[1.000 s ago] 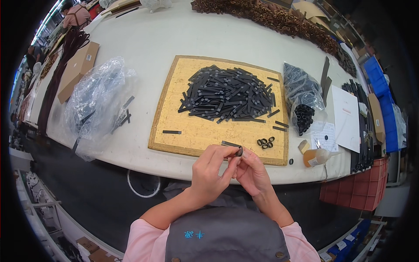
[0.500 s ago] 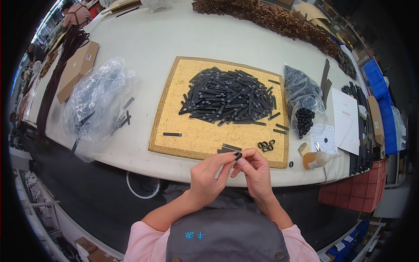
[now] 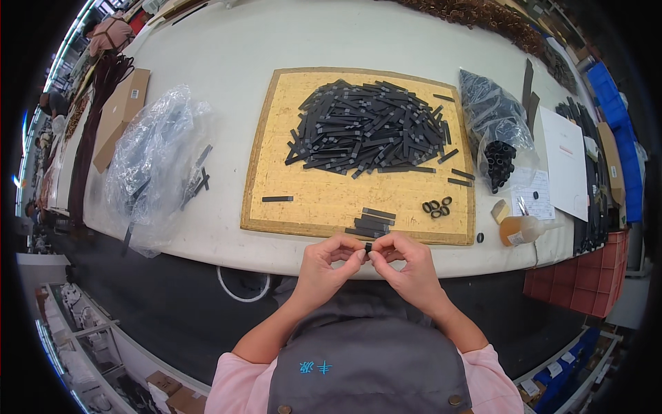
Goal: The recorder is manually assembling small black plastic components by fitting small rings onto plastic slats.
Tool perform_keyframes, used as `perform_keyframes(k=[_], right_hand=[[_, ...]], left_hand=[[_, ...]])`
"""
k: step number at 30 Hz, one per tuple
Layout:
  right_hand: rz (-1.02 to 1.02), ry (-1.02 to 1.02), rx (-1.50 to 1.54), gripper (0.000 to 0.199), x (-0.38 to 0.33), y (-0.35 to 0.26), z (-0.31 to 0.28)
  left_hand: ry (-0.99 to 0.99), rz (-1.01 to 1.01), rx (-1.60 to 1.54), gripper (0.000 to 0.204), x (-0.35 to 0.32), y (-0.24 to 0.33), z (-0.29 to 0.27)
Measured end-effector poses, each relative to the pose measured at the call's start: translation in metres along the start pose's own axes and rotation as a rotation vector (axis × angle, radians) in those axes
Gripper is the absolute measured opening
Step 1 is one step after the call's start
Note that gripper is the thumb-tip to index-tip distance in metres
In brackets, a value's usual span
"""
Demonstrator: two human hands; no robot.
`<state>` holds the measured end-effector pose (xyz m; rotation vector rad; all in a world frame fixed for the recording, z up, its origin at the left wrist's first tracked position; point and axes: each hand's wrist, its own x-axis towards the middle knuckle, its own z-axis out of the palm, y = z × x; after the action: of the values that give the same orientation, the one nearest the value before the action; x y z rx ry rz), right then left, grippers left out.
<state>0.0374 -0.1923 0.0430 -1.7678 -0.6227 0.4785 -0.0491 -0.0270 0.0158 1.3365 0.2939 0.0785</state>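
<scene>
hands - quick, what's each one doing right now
Left hand: closed, fingertips pinching the small black piece.
Right hand: closed, pinching the same small black piece from the other side.

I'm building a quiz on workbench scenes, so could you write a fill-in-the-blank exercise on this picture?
1. Both hands, left hand and right hand, pinch one small ____ piece between them.
2. The big heap of black strips lies on a ____ board.
3. The crumpled clear plastic bag lies to the ____ of that board.

Missing words: black; cork; left
</scene>
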Motion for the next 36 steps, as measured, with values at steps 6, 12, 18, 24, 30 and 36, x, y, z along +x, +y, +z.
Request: perform_keyframes(k=[6, 12, 18, 24, 30, 36], right_hand=[[0.408, -0.041, 0.419, 0.010, -0.003, 0.017, 0.010], [0.427, -0.112, 0.448, 0.010, -0.001, 0.027, 0.011], [0.471, -0.120, 0.455, 0.009, 0.001, 0.032, 0.008], [0.382, -0.011, 0.586, 0.006, 0.000, 0.026, 0.012], [-0.127, 0.157, -0.083, 0.019, 0.000, -0.002, 0.012], [-0.311, 0.178, -0.261, 0.020, 0.005, -0.017, 0.004]], left_hand=[[-0.021, -0.051, 0.084, 0.007, -0.002, -0.010, -0.001], [0.072, -0.105, -0.049, 0.005, -0.004, -0.026, 0.005], [-0.006, -0.017, 0.193, 0.007, -0.002, -0.024, 0.003], [0.055, -0.132, -0.118, 0.005, 0.002, -0.022, 0.003], [0.011, -0.214, -0.400, 0.007, 0.001, -0.003, 0.001], [-0.022, -0.190, -0.627, 0.009, 0.000, 0.010, 0.009]])
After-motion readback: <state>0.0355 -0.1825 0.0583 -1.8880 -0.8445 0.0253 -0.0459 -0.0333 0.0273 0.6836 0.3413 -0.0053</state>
